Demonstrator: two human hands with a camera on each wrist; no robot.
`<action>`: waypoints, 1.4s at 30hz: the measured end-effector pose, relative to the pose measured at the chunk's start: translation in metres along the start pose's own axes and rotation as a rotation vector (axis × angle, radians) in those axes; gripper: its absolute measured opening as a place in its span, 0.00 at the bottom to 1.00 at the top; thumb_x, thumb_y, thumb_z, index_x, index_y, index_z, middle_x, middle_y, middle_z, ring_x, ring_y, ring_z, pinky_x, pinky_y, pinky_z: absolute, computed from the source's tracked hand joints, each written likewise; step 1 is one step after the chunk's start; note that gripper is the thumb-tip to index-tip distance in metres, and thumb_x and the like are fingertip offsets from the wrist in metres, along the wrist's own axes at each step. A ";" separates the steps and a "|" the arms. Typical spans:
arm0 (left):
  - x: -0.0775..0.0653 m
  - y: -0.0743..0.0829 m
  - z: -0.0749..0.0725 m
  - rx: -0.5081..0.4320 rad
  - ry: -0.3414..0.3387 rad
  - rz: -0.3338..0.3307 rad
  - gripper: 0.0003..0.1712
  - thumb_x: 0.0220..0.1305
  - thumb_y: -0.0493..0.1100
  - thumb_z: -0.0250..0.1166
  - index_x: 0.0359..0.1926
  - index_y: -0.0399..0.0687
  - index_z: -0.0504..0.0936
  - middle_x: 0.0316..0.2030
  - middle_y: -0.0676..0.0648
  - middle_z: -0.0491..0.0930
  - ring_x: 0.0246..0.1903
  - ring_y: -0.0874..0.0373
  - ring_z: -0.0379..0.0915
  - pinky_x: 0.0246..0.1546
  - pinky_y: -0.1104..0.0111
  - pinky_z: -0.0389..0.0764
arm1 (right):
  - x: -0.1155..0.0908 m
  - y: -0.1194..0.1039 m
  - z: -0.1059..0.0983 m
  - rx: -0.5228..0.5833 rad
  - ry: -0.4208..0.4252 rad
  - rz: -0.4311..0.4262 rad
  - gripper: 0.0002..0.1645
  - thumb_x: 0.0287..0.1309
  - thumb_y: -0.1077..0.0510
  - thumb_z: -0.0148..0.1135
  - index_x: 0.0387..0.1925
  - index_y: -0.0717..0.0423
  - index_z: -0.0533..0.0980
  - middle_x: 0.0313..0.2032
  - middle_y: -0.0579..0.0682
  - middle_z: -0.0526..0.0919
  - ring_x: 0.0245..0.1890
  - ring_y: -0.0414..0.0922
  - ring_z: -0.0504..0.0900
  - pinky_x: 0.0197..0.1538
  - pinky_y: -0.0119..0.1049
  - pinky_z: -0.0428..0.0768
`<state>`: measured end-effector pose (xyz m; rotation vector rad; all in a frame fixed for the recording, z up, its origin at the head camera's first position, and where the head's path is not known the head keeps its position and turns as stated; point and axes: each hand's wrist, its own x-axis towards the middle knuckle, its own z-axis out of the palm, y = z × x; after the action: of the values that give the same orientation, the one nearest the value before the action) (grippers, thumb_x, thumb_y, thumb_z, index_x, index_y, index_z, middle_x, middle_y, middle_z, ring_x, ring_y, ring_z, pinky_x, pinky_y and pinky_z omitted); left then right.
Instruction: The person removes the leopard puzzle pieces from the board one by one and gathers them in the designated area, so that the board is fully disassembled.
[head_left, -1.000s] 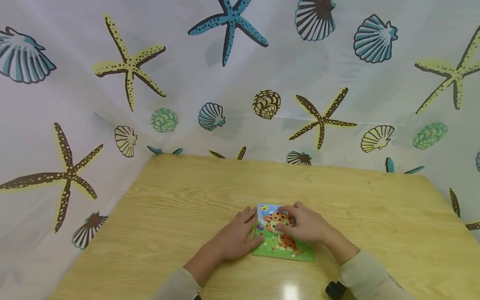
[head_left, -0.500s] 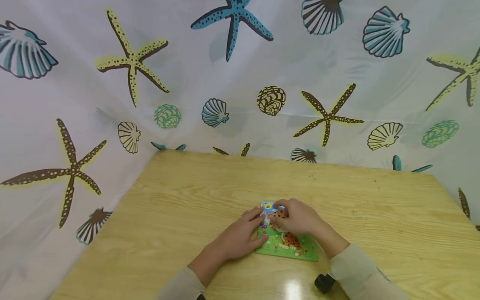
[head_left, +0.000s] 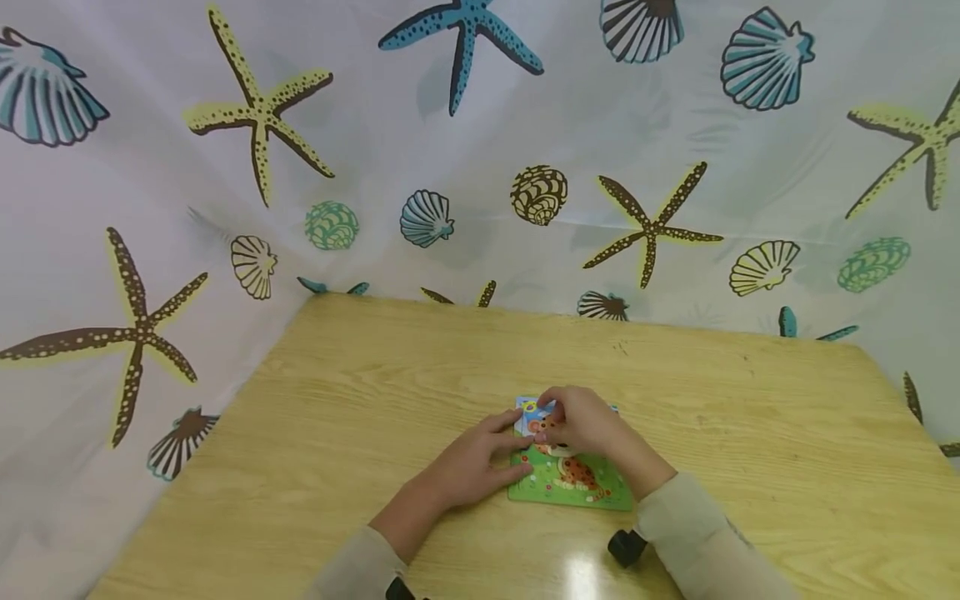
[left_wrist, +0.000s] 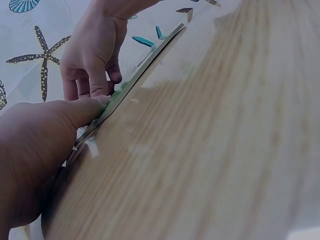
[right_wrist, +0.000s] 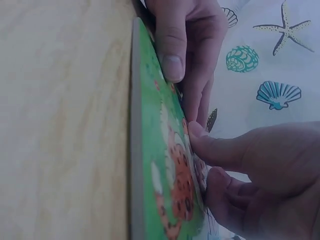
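Both hands were on a small flat green puzzle board with a spotted orange leopard picture (head_left: 567,479), which lay flat on the light wooden table (head_left: 375,400), toward the near edge and roughly in the middle left to right. Left hand (head_left: 468,467) sat at the board's left edge, fingers pretty much straight, thumb tip pressing down on the green margin; you could see that thumb clearly in the right wrist view (right_wrist: 170,45), nail up, right on the border. So that one was just pressing and steadying, not wrapped around anything. Right hand (head_left: 581,425) was over the far part of the board with its fingers curled in, fingertips (right_wrist: 200,137) pinching at a puzzle piece with light blue on it (head_left: 525,423) near the far left corner, close to the leopard's head. Couldn't tell if the piece was fully seated or slightly lifted, the fingers covered most of it. From the left wrist view the board (left_wrist: 145,67) looked thin, edge-on against the tabletop. Behind the table hung a white curtain printed with starfish and seashells (head_left: 480,167), and a small black object (head_left: 625,546) showed near the right sleeve at the near edge.
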<state>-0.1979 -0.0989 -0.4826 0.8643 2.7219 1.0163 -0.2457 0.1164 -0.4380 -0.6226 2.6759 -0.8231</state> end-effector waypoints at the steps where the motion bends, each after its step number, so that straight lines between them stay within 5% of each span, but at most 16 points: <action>1: -0.001 0.000 -0.002 0.007 -0.003 -0.002 0.28 0.70 0.58 0.62 0.64 0.50 0.79 0.76 0.43 0.59 0.74 0.40 0.56 0.71 0.46 0.65 | 0.002 -0.001 -0.001 0.007 -0.013 0.006 0.26 0.59 0.54 0.72 0.56 0.60 0.77 0.31 0.47 0.80 0.27 0.40 0.76 0.31 0.33 0.76; 5: -0.002 0.001 -0.006 0.023 0.000 -0.012 0.28 0.70 0.58 0.62 0.64 0.51 0.79 0.76 0.44 0.59 0.75 0.42 0.55 0.72 0.47 0.63 | 0.007 -0.002 -0.004 0.019 -0.036 0.018 0.26 0.59 0.53 0.72 0.56 0.58 0.75 0.35 0.51 0.79 0.29 0.44 0.75 0.32 0.35 0.74; 12: -0.002 0.003 -0.008 0.006 -0.016 -0.002 0.28 0.70 0.58 0.62 0.64 0.50 0.79 0.76 0.44 0.58 0.75 0.42 0.55 0.72 0.47 0.64 | 0.004 0.003 0.003 0.088 0.072 0.023 0.27 0.54 0.54 0.76 0.53 0.56 0.77 0.53 0.57 0.75 0.46 0.48 0.77 0.52 0.46 0.80; 18: -0.001 0.005 -0.005 0.011 -0.012 -0.006 0.27 0.69 0.57 0.63 0.64 0.49 0.79 0.76 0.45 0.59 0.74 0.43 0.56 0.71 0.48 0.65 | -0.003 0.007 0.007 0.280 0.156 0.065 0.20 0.57 0.56 0.73 0.50 0.55 0.78 0.44 0.55 0.83 0.35 0.44 0.82 0.32 0.35 0.82; 23: -0.001 0.004 -0.002 0.018 -0.014 0.004 0.27 0.69 0.58 0.63 0.63 0.51 0.80 0.75 0.45 0.60 0.74 0.43 0.57 0.71 0.48 0.65 | -0.006 0.010 0.008 0.312 0.236 0.089 0.09 0.62 0.56 0.69 0.43 0.52 0.81 0.43 0.52 0.84 0.37 0.43 0.84 0.32 0.33 0.83; 32: 0.000 0.000 -0.002 0.040 0.025 -0.016 0.28 0.67 0.60 0.64 0.62 0.54 0.81 0.75 0.47 0.62 0.74 0.45 0.58 0.71 0.50 0.66 | -0.016 0.010 0.003 0.332 0.314 0.090 0.09 0.62 0.55 0.69 0.37 0.56 0.81 0.36 0.51 0.86 0.31 0.42 0.84 0.32 0.34 0.81; 36: 0.000 -0.001 -0.002 0.032 0.031 -0.013 0.27 0.67 0.61 0.64 0.61 0.54 0.82 0.74 0.47 0.63 0.74 0.45 0.59 0.71 0.50 0.66 | -0.019 0.012 -0.001 0.463 0.338 0.122 0.11 0.63 0.57 0.67 0.41 0.61 0.80 0.36 0.55 0.86 0.31 0.46 0.86 0.34 0.36 0.84; 42: 0.000 -0.001 -0.002 0.032 0.036 -0.013 0.27 0.67 0.61 0.64 0.61 0.54 0.82 0.74 0.48 0.62 0.74 0.44 0.58 0.71 0.49 0.66 | -0.024 0.019 -0.013 0.671 0.318 0.138 0.23 0.68 0.64 0.60 0.62 0.64 0.71 0.42 0.64 0.81 0.35 0.53 0.89 0.44 0.44 0.88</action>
<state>-0.1989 -0.1009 -0.4817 0.8395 2.7771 0.9987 -0.2362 0.1480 -0.4361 -0.1462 2.4084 -1.7753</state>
